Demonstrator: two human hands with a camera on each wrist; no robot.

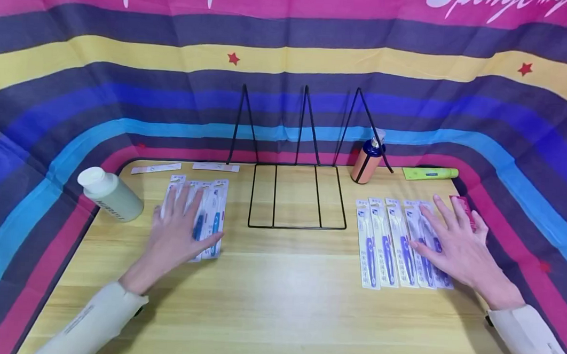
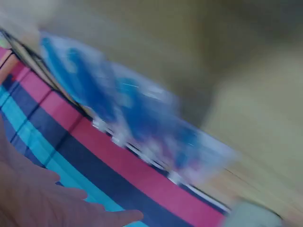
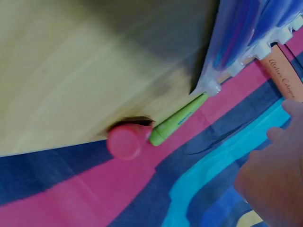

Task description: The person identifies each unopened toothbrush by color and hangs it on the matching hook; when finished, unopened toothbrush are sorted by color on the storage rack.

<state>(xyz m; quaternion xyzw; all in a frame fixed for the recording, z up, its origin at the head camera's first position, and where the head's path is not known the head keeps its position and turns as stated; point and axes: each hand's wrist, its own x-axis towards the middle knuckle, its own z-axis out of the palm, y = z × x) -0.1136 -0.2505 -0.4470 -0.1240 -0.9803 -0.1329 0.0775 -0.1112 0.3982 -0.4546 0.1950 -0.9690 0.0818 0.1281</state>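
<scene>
My left hand [image 1: 174, 233], fingers spread, is over a row of packaged toothbrushes [image 1: 218, 216] with blue-green handles and partly covers them. In the left wrist view, blurred, those toothbrush packs [image 2: 132, 104] lie apart from the fingers [image 2: 109, 218]. My right hand [image 1: 457, 250] spreads its fingers over the right end of a row of packaged toothbrushes [image 1: 388, 246] with purple handles. In the right wrist view, the hand [image 3: 274, 165] shows no object in its fingers. Whether either hand touches the packs, I cannot tell.
A black wire rack [image 1: 296, 228] stands at the back middle. A grey-green bottle [image 1: 119, 198] tilts at left, near two thin white packets [image 1: 156, 168]. Behind the purple row are an orange pump bottle [image 1: 365, 165], a green tube [image 1: 428, 174] and a red container [image 3: 127, 142]. Striped cloth [image 1: 291, 33] surrounds the table.
</scene>
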